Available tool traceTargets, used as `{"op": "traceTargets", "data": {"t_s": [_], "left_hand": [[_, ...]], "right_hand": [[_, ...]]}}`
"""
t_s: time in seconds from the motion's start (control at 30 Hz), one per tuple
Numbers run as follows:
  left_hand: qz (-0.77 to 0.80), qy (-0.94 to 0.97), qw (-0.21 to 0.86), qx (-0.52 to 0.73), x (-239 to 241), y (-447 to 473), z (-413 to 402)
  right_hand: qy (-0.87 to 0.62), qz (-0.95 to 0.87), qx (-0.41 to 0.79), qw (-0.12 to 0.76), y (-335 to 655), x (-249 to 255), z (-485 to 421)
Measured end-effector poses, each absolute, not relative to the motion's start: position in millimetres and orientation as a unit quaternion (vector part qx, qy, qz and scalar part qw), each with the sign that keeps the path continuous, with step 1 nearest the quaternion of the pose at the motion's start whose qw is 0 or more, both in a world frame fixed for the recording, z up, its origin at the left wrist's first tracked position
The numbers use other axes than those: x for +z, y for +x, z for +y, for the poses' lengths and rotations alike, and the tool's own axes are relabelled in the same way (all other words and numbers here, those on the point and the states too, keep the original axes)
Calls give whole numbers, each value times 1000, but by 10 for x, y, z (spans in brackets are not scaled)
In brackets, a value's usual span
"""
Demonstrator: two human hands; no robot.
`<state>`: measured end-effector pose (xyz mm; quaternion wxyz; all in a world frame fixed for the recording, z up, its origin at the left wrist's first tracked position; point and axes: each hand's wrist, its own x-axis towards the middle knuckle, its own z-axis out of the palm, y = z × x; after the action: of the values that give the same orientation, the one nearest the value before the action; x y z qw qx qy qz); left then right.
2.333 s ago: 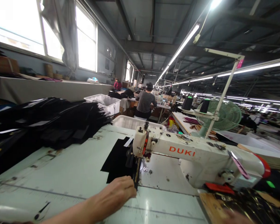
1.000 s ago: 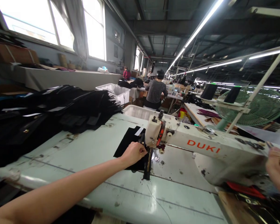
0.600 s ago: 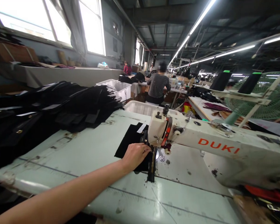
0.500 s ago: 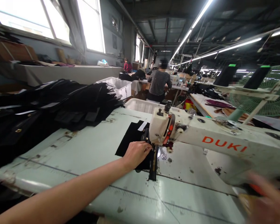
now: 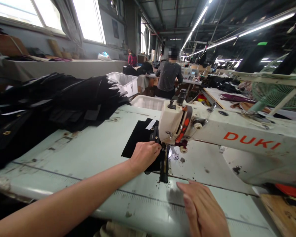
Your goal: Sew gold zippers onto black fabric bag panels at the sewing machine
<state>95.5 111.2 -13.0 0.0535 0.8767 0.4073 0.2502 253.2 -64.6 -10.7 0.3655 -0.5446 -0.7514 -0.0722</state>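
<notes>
A white sewing machine (image 5: 174, 120) with orange lettering stands on the pale green table. Under its needle area lies a black fabric piece (image 5: 135, 140) with a small white label (image 5: 151, 124). A narrow black strip with a gold-coloured line along it, like a zipper (image 5: 164, 168), runs from the needle toward the front. My left hand (image 5: 145, 156) rests on the black fabric, its fingertips pinched together close beside the needle; what they grip is hidden. Over the table's front ruler marking is my right hand (image 5: 203, 207), empty, with fingers stretched out and thumb apart, near the strip's front end.
A big pile of black fabric pieces (image 5: 51, 98) covers the table's left side. White plastic bins (image 5: 148, 101) stand behind the table. At the right front lies a wooden board (image 5: 281, 214) beside something red. Another person (image 5: 169, 79) sits farther back.
My right hand has come from the far right edge leftward to the table front. My left hand stays at the needle on the black fabric. The view has shifted slightly.
</notes>
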Motion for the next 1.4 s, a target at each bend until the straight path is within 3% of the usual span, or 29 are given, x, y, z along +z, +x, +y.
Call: {"op": "traceTargets", "data": {"t_s": [0.1,0.23,0.4,0.9,1.17,1.4], "left_hand": [[406,878,45,251,-127,957,1105],[404,878,39,251,-135,969,1097],[407,875,40,258,-151,991,1098],[370,883,47,285,-210,968,1122],[212,911,180,304,-46,893,1001],[278,860,278,325,-19,970,1061]], "right_hand": [[-570,-738,-95,348,2670,-6,-366],[-654,-692,6,307,2755,14,-65],[-675,-645,134,332,2809,-92,387],[-669,-599,207,388,2717,-323,730],[-603,-656,269,366,2810,40,355],[-604,-670,250,352,2859,215,289]]}}
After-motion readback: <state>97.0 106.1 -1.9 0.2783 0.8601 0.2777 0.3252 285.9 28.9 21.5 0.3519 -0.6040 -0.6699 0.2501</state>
